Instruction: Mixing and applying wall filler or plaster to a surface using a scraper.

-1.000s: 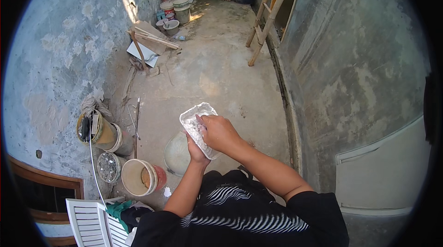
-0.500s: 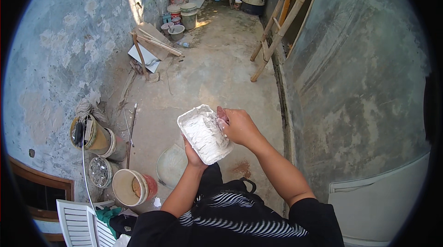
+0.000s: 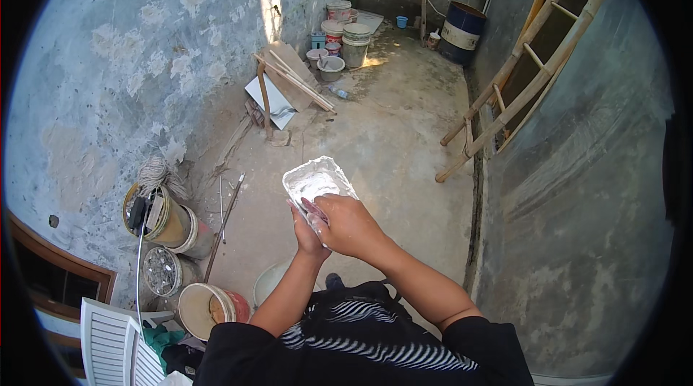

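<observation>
A white rectangular tub (image 3: 330,162), smeared along its rim, holds white paste (image 3: 315,184) in front of my body. My left hand (image 3: 307,233) is wrapped around the tub's near left side and supports it. Over the near part of the tub is my right hand (image 3: 349,224), closed on a tool with a reddish-brown handle (image 3: 315,211). Its working end is hidden, so its exact kind does not show. Both hands are close together, and the right one covers the near side of the tub.
Buckets (image 3: 204,310) and a white slatted chair (image 3: 108,343) stand at left, with a thin rod (image 3: 225,227) on the floor. Wood strips and boards (image 3: 289,83) lean by the blue wall. Paint pails (image 3: 356,43), a drum (image 3: 462,32) and a bamboo ladder (image 3: 530,76) are farther off.
My right hand, with the tool, has moved from the tub's right edge to its near side beside my left hand. The view has turned, shifting the surroundings rightward and down.
</observation>
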Action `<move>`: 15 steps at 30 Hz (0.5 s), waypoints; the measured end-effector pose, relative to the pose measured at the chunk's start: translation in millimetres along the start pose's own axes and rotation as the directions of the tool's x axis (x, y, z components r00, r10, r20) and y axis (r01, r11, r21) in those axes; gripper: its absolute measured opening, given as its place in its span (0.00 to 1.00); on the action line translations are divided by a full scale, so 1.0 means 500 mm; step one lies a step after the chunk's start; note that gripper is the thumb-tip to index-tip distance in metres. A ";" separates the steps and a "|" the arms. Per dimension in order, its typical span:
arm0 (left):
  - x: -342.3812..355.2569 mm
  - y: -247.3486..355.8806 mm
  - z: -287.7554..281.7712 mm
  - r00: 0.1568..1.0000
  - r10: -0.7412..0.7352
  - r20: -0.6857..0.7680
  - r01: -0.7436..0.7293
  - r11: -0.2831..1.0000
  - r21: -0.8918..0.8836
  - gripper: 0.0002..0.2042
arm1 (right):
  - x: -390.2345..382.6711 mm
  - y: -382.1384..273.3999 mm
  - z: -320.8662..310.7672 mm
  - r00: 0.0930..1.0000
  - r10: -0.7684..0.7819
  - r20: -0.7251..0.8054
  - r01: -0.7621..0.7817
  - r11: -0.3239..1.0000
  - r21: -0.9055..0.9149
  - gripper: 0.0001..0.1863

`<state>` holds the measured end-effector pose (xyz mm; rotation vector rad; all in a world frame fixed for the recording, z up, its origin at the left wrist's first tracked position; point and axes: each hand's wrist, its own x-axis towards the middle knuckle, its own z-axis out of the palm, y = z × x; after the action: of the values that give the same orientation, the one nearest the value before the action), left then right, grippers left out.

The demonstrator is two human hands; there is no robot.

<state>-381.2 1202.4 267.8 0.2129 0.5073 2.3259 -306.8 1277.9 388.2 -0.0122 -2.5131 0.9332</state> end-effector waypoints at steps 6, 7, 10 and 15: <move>0.077 0.104 0.002 0.982 0.190 -0.020 -0.191 0.982 -0.011 0.35 | 0.179 0.055 -0.013 0.989 0.003 0.149 -0.039 0.971 0.238 0.09; 0.080 0.123 0.010 0.981 0.194 0.004 -0.194 0.981 -0.023 0.35 | 0.204 0.052 -0.014 0.984 0.051 0.171 -0.112 0.925 0.363 0.09; 0.092 0.167 0.019 0.960 0.272 -0.069 -0.275 0.961 -0.027 0.36 | 0.280 0.039 -0.007 0.989 -0.098 0.112 0.061 0.953 0.298 0.09; 0.139 0.237 -0.010 0.913 0.396 -0.101 -0.399 0.917 -0.012 0.38 | 0.396 0.057 0.045 0.933 -0.332 0.138 0.313 0.939 0.142 0.08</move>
<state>-507.4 1171.9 313.1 0.2040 0.5105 2.7521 -497.7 1318.4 437.4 0.5187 -2.4917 0.9721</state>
